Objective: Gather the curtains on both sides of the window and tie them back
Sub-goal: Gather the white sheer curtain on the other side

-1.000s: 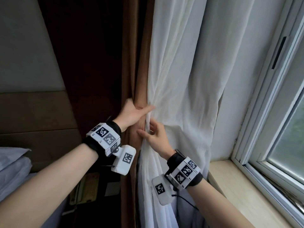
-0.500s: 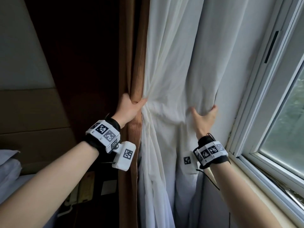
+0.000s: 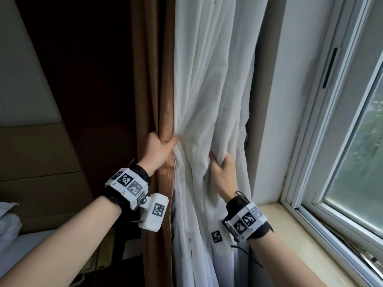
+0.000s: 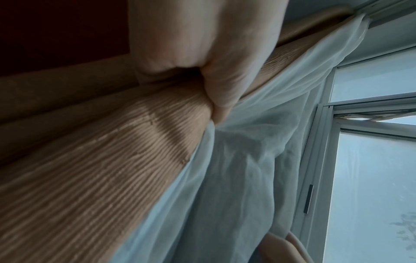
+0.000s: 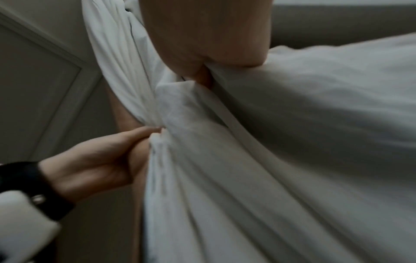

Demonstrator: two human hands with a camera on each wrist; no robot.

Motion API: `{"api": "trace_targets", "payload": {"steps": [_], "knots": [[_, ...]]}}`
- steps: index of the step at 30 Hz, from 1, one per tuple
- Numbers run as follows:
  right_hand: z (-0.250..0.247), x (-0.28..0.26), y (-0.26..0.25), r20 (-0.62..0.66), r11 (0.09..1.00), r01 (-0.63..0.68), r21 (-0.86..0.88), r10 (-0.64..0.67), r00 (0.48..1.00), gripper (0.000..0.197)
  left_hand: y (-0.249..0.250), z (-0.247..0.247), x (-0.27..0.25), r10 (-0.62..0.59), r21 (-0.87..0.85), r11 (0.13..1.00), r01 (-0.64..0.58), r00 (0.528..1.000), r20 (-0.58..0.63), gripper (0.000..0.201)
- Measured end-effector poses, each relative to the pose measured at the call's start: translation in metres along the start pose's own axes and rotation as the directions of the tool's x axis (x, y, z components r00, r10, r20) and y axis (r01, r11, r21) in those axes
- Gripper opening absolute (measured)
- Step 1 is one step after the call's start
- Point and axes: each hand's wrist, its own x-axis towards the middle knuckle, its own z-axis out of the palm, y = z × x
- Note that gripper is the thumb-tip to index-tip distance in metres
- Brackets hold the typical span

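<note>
A brown ribbed curtain [image 3: 153, 79] hangs left of a white sheer curtain [image 3: 209, 90]. My left hand [image 3: 159, 146] grips the brown curtain's edge together with bunched white folds at mid height; the left wrist view shows the hand [image 4: 202, 58] wrapped round the brown curtain [image 4: 112, 160] beside the sheer curtain [image 4: 243, 160]. My right hand [image 3: 220, 168] clutches the sheer curtain's right-hand folds, fingers buried in the fabric. In the right wrist view my right hand [image 5: 209, 39] is sunk into the white cloth [image 5: 292, 142], with my left hand [image 5: 105, 156] below it.
A white-framed window [image 3: 342, 141] stands on the right above a pale sill [image 3: 294, 241]. A white wall strip [image 3: 277, 121] lies between curtain and window. Dark wall panels and the corner of a bed [image 3: 12, 230] are at the left.
My right hand went from the bunch out to the sheer curtain's right edge, then came back left and down with folds in its grip. My left hand kept its grip.
</note>
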Motion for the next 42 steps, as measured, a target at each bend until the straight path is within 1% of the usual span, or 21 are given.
{"api": "trace_targets", "payload": {"steps": [3, 6, 9, 11, 13, 15, 18, 22, 26, 27, 30, 31, 32, 33, 34, 35, 36, 37, 38, 39, 42], "knots": [[0.013, -0.008, -0.006, 0.188, 0.995, -0.026, 0.097, 0.008, 0.982, 0.012, -0.002, 0.005, -0.003, 0.002, -0.06, 0.998, 0.001, 0.999, 0.052, 0.019], [0.017, -0.014, -0.006, 0.348, 0.983, -0.072, 0.17, 0.008, 0.938, 0.039, -0.001, 0.003, -0.005, 0.037, -0.123, 0.992, -0.023, 0.993, 0.109, 0.02], [0.024, -0.02, -0.006, 0.461, 0.995, -0.003, 0.104, -0.046, 0.886, 0.029, 0.001, -0.004, -0.005, 0.058, -0.153, 0.988, -0.028, 0.978, 0.198, 0.031], [0.031, -0.018, -0.002, 0.464, 0.996, 0.062, 0.061, -0.084, 0.882, 0.022, 0.003, -0.008, -0.004, 0.068, -0.134, 0.99, -0.037, 0.969, 0.239, 0.034], [0.039, -0.011, 0.001, 0.419, 0.993, 0.096, 0.064, -0.114, 0.901, 0.014, 0.004, -0.011, -0.003, 0.085, -0.106, 0.993, -0.058, 0.961, 0.265, 0.036], [0.047, -0.004, 0.0, 0.404, 0.995, 0.035, 0.094, -0.07, 0.912, 0.013, 0.005, -0.011, 0.0, 0.085, -0.064, 0.996, -0.069, 0.953, 0.291, 0.035], [0.057, 0.0, 0.002, 0.44, 0.987, -0.075, 0.144, 0.004, 0.898, 0.017, 0.008, -0.01, 0.004, 0.074, -0.01, 0.997, -0.075, 0.944, 0.323, 0.031], [0.059, 0.005, -0.001, 0.498, 0.969, -0.172, 0.178, 0.063, 0.865, 0.02, 0.007, -0.006, 0.011, -0.004, 0.049, 0.999, -0.01, 0.96, 0.279, 0.048], [0.052, 0.009, -0.007, 0.571, 0.953, -0.238, 0.187, 0.092, 0.816, 0.016, 0.002, 0.002, 0.015, -0.07, 0.099, 0.993, 0.061, 0.994, 0.086, 0.07], [0.047, 0.01, -0.01, 0.59, 0.948, -0.26, 0.181, 0.107, 0.8, 0.021, 0.001, 0.005, 0.016, -0.069, 0.11, 0.992, 0.063, 0.997, 0.047, 0.072], [0.032, 0.019, -0.01, 0.645, 0.942, -0.279, 0.189, 0.095, 0.758, 0.03, -0.001, 0.01, 0.018, -0.063, 0.125, 0.99, 0.061, 0.998, 0.006, 0.078], [0.025, 0.021, -0.012, 0.63, 0.95, -0.252, 0.184, 0.083, 0.772, 0.028, 0.0, 0.011, 0.018, -0.055, 0.116, 0.992, 0.055, 0.998, 0.0, 0.084], [0.02, 0.024, -0.009, 0.569, 0.957, -0.219, 0.191, 0.074, 0.819, 0.025, -0.001, 0.012, 0.018, -0.052, 0.117, 0.992, 0.052, 0.999, -0.004, 0.088], [0.013, 0.026, -0.008, 0.446, 0.968, -0.164, 0.192, 0.062, 0.893, 0.021, 0.001, 0.013, 0.016, -0.049, 0.113, 0.992, 0.049, 0.999, -0.006, 0.088], [0.006, 0.029, -0.004, 0.257, 0.984, -0.087, 0.156, 0.044, 0.965, 0.019, 0.002, 0.014, 0.015, -0.056, 0.121, 0.991, 0.057, 0.998, -0.011, 0.087], [-0.002, 0.033, 0.002, 0.024, 0.998, 0.001, 0.066, -0.003, 1.0, 0.018, 0.004, 0.013, 0.013, -0.06, 0.124, 0.99, 0.061, 0.998, -0.01, 0.083], [-0.009, 0.037, 0.009, -0.193, 0.995, 0.069, -0.067, -0.081, 0.978, 0.023, 0.005, 0.013, 0.012, -0.066, 0.126, 0.99, 0.066, 0.998, -0.009, 0.08], [-0.016, 0.043, 0.016, -0.341, 0.973, 0.093, -0.209, -0.162, 0.926, 0.032, 0.006, 0.013, 0.011, -0.069, 0.119, 0.99, 0.069, 0.998, -0.005, 0.078], [-0.02, 0.048, 0.023, -0.416, 0.946, 0.077, -0.315, -0.211, 0.884, 0.043, 0.006, 0.012, 0.011, -0.071, 0.121, 0.99, 0.072, 0.997, -0.008, 0.078], [-0.023, 0.053, 0.029, -0.436, 0.928, 0.035, -0.37, -0.207, 0.876, 0.054, 0.007, 0.01, 0.009, -0.07, 0.123, 0.99, 0.071, 0.997, -0.014, 0.079], [-0.022, 0.06, 0.044, -0.355, 0.905, -0.086, -0.417, -0.075, 0.932, 0.077, 0.008, 0.007, 0.006, -0.083, 0.134, 0.987, 0.085, 0.996, -0.017, 0.075]]}}
